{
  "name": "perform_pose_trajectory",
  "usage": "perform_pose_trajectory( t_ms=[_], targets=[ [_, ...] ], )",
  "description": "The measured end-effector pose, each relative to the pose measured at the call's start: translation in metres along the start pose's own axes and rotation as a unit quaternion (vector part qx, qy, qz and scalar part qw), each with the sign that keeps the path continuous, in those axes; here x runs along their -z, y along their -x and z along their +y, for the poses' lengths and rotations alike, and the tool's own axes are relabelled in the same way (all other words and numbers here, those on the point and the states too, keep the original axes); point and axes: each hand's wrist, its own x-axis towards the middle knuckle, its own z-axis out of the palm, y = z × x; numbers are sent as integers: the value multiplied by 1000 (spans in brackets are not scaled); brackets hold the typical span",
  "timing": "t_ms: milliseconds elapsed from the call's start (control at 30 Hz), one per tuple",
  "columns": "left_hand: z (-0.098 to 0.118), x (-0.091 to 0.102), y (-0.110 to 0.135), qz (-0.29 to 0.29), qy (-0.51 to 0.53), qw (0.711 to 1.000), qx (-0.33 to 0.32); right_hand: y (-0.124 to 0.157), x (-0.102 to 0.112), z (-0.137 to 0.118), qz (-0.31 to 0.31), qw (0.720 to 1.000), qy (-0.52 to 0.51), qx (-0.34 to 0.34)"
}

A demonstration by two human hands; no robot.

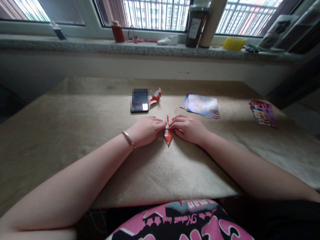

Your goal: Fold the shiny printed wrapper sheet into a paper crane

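A narrow red-and-white piece of folded paper (168, 136), with pointed ends, lies on the table straight in front of me. From its left side my left hand (149, 130) grips its middle, thumb and fingers drawn together at the edge. My right hand (189, 129) takes hold at the same height from the right, its fingers bent and close together. The fingertips partly cover the paper's middle. Beyond my left hand, a second folded red-and-white paper shape (156, 96) with raised points rests beside a dark phone (140, 100).
A stack of bluish printed sheets (203, 105) lies beyond my right hand. Colourful printed cards (263, 112) are farther right. On the stone windowsill (150, 50) stand a red lighter-shaped object (117, 32), a dark lidded jar (196, 28) and a yellow block (234, 43).
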Motion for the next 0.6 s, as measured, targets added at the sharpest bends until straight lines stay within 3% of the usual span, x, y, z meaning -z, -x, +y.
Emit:
perform_pose_trajectory(
  t_ms=[167, 367, 600],
  targets=[
    [7, 4, 1, -31, -24, 999, 12, 3, 1, 3, -3, 1000, -10, -7],
    [-4, 4, 2, -24, -1, 999, -29, 3, 5, 2, -31, 999, -3, -7],
    [-18, -1, 4, -50, 111, 993, -8, 5, 5, 14, -53, 995, -83, -3]
  ],
)
